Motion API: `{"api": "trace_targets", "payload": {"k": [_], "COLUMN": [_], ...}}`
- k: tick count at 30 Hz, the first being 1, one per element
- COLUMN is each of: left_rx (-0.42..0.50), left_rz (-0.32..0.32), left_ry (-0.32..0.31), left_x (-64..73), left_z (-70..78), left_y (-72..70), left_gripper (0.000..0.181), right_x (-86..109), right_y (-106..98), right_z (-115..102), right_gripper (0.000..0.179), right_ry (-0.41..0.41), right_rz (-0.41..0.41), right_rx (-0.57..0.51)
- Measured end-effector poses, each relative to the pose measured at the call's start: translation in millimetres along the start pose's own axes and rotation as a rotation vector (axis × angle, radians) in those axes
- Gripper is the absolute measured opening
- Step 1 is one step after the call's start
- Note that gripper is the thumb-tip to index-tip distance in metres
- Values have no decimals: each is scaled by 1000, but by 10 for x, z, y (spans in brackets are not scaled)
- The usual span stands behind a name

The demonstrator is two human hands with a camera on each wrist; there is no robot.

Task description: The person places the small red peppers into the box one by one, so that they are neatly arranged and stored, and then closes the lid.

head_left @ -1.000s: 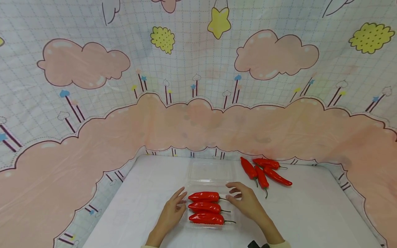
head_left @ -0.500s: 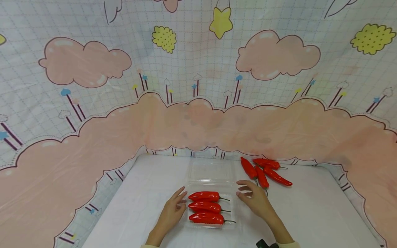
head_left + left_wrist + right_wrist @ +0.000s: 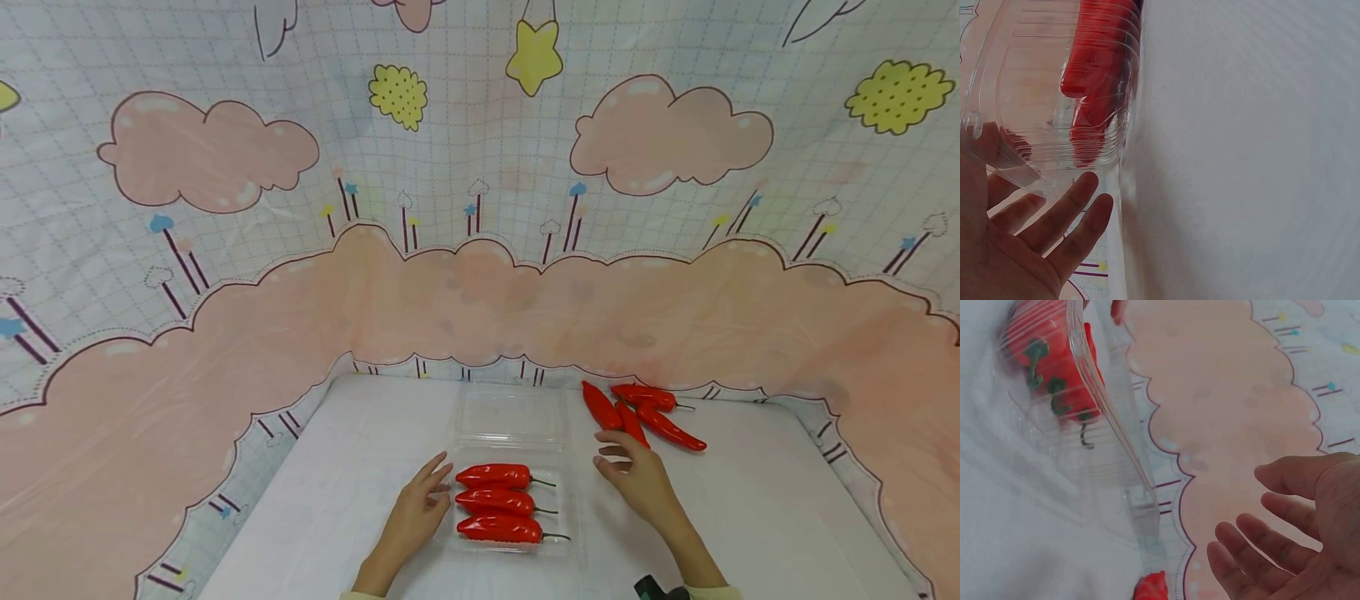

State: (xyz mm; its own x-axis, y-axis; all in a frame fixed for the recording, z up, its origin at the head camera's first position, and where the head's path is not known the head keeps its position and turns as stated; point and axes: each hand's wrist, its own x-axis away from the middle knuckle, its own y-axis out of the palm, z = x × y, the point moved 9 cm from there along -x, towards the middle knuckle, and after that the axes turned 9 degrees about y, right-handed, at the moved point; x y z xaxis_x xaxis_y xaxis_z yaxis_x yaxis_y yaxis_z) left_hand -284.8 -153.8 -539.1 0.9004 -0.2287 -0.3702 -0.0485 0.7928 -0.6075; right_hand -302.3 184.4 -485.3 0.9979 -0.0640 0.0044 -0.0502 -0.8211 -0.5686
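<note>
Three red chili peppers [image 3: 495,502] lie side by side in a clear plastic box [image 3: 551,454], stems pointing right. My left hand [image 3: 414,510] rests at the box's left edge with relaxed fingers. In the left wrist view, part of this hand [image 3: 1041,244] shows through the clear plastic, and its other fingers extend beside the corner. My right hand [image 3: 643,483] is right of the box, fingers loosely bent with nothing between them. It overlaps the stem ends of the nearest loose peppers [image 3: 632,423]. In the right wrist view, a red pepper tip [image 3: 1152,587] shows below the box.
The box's clear lid [image 3: 512,414] lies folded back toward the rear of the white table [image 3: 360,450]. More loose red peppers [image 3: 671,427] lie at the back right. A patterned cloth [image 3: 480,308] rises behind the table. A dark object [image 3: 656,588] is at my right wrist.
My right hand has moved from the box's right edge rightward toward the loose peppers, where it now covers some stems. My left hand and the boxed peppers have stayed in place.
</note>
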Motion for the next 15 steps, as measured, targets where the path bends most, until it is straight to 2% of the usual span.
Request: {"api": "trace_targets", "payload": {"k": [11,15], "left_rx": [0,-10], "left_rz": [-9,-11], "left_ry": [-3,-9], "left_x": [-3,-10], "left_z": [-10,-16], "left_y": [13,16], "left_gripper": [47,47], "right_x": [-34,-59], "right_y": [-128,-186], "right_z": [176,246], "right_gripper": [43,41], "right_ry": [-8,-16], "right_rz": [21,61], "right_rx": [15,9]}}
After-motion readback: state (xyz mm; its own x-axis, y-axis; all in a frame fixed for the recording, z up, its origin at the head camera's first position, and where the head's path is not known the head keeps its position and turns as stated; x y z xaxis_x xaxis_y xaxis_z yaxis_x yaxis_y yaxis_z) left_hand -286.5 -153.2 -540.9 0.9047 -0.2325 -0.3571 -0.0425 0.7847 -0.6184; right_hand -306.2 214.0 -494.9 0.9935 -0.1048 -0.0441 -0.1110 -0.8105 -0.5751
